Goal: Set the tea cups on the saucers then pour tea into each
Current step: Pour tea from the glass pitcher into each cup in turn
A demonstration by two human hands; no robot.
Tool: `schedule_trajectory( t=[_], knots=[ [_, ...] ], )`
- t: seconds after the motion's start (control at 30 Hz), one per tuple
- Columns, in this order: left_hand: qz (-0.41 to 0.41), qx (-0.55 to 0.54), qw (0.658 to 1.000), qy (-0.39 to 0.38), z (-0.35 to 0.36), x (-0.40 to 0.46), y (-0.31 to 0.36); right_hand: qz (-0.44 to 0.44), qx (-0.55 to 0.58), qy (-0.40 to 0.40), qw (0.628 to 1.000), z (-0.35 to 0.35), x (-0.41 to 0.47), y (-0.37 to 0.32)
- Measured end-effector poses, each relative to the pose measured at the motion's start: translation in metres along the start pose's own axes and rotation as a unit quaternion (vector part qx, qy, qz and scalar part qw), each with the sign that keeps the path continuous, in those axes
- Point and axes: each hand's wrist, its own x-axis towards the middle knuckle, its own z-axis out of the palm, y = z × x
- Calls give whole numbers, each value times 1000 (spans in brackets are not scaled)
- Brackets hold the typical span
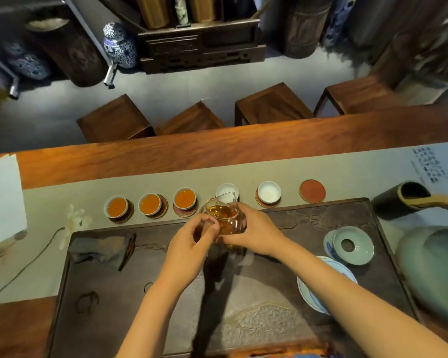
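A row of white cups on round brown saucers runs along the beige runner. Three cups on the left [116,206] [150,204] [184,198] hold amber tea. A fourth cup [225,190] and a fifth cup [269,191] are empty. One red-brown saucer [312,191] at the right end stands bare. My right hand [256,232] grips a glass pitcher [224,215] of amber tea, its spout just in front of the fourth cup. My left hand [192,244] touches the pitcher's left side with curled fingers.
A dark stone tea tray [243,306] lies under my arms, with a folded dark cloth [101,248] at its left. A celadon lid [353,245] and blue-white plate [321,293] sit at right. A dark tool holder [401,200] lies beyond. Wooden stools [269,104] stand past the table.
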Motion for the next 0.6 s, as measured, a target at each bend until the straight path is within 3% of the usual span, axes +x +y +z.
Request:
schedule_trajectory(
  t=[0.6],
  knots=[
    [-20,79,996,-19,-18,39,-5,60,129,-13,990,29,40,15]
  ],
)
